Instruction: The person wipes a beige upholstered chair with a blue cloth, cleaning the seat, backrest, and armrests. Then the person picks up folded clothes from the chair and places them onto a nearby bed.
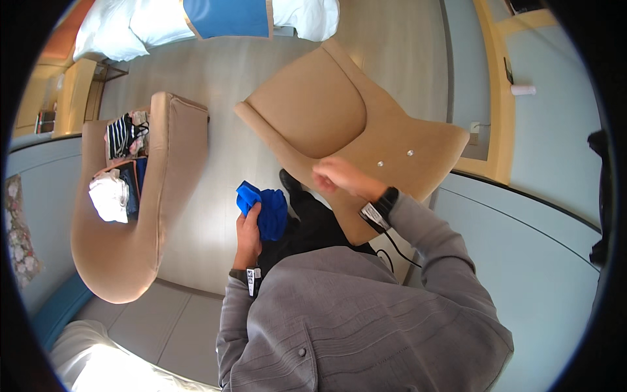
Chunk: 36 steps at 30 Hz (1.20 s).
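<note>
My left hand (248, 225) is closed round a bunched bright blue cloth (273, 212), gripping its left side. One flap of the cloth sticks up over the fingers, and the fabric hangs in soft folds above my dark trousers. What kind of garment it is cannot be made out. Over the near edge of a tan armchair (307, 98) is my right hand (343, 178), its fingers curled in and slightly blurred, with nothing visible in them. It is apart from the blue cloth. Both wrists wear dark bands with small white labels.
A second tan armchair (183, 140) on the left bears a striped top (121, 136), a white garment (110, 195) and dark folded clothes (142, 171). Black cables (394, 245) run beside my right forearm. A bed with a blue runner (228, 18) stands at the far side.
</note>
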### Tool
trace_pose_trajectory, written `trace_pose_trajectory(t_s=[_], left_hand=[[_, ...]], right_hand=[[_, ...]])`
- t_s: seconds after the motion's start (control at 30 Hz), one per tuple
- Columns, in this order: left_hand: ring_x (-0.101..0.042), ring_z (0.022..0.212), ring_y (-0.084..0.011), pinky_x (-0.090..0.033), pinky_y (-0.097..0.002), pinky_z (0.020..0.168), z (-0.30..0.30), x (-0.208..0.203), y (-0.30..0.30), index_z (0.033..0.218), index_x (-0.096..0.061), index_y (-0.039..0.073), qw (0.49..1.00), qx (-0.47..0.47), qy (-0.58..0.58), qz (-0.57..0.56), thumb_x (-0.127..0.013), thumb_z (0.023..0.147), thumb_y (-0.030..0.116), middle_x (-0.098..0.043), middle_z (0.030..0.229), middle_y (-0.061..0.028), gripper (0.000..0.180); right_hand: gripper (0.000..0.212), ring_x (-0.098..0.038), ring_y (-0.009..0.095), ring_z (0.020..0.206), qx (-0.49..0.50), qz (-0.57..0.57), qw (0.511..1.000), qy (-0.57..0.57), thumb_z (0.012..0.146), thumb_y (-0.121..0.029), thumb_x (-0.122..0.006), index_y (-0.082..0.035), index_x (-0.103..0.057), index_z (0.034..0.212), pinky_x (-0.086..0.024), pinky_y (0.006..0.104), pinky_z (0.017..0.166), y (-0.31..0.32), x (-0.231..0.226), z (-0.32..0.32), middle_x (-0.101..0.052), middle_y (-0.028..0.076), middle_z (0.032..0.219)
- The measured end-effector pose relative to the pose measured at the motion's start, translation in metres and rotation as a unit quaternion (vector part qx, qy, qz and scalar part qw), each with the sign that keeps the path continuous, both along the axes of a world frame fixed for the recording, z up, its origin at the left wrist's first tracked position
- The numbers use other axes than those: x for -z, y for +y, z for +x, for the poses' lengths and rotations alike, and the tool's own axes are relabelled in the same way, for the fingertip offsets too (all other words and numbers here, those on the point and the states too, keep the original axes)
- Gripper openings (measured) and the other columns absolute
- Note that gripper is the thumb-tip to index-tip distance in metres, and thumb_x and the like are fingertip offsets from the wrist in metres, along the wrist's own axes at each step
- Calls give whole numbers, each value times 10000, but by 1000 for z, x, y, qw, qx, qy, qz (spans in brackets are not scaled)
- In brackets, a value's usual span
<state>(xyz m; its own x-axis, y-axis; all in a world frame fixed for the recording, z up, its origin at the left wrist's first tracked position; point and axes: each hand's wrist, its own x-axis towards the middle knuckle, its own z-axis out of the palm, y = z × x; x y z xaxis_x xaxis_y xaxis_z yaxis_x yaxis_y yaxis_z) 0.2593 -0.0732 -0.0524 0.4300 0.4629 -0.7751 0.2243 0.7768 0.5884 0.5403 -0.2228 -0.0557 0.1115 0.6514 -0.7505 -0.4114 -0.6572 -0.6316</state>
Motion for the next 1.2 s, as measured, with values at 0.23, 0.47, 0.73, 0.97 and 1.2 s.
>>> trace_pose_trajectory(t_s=[0.23,0.47,0.73,0.97,1.2], left_hand=[[-691,1135,-264,-551,-413,1017,29,-33,48,1343,-599,-21,999,-36,-22,7,-649,1026,256,-695,1264,-139,424],[-657,1216,-261,-521,-410,1065,73,-23,69,1402,-560,-18,999,12,-26,21,-672,1026,265,-661,1347,-137,483],[-689,1110,-214,-567,-373,957,111,-10,80,1308,-627,21,990,15,-105,-95,-686,1015,184,-705,1216,-84,341],[-684,1057,-214,-560,-391,906,89,18,99,1250,-638,31,983,15,-113,-141,-605,1013,132,-705,1158,-83,260],[-675,1061,-221,-535,-381,976,54,43,143,1216,-662,47,988,-30,-43,-146,-611,950,56,-705,1152,-70,271]], right_hand=[[365,-683,246,853,259,7,934,248,1058,-364,-553,-19,-671,1065,-573,409,779,91,48,-2,-699,99,976],[346,-663,203,912,187,19,956,223,1038,-370,-583,-44,-646,1135,-547,365,807,92,41,-8,-683,79,1062],[459,-648,126,1024,147,78,979,121,1008,-325,-689,-31,-600,1349,-527,291,865,102,7,-23,-675,50,1198],[429,-695,181,1064,187,66,957,212,985,-182,-716,46,-605,1331,-555,328,947,109,29,-29,-705,111,1213],[368,-691,198,1062,207,23,953,218,940,-90,-717,8,-628,1283,-557,365,952,155,40,-67,-710,111,1187]])
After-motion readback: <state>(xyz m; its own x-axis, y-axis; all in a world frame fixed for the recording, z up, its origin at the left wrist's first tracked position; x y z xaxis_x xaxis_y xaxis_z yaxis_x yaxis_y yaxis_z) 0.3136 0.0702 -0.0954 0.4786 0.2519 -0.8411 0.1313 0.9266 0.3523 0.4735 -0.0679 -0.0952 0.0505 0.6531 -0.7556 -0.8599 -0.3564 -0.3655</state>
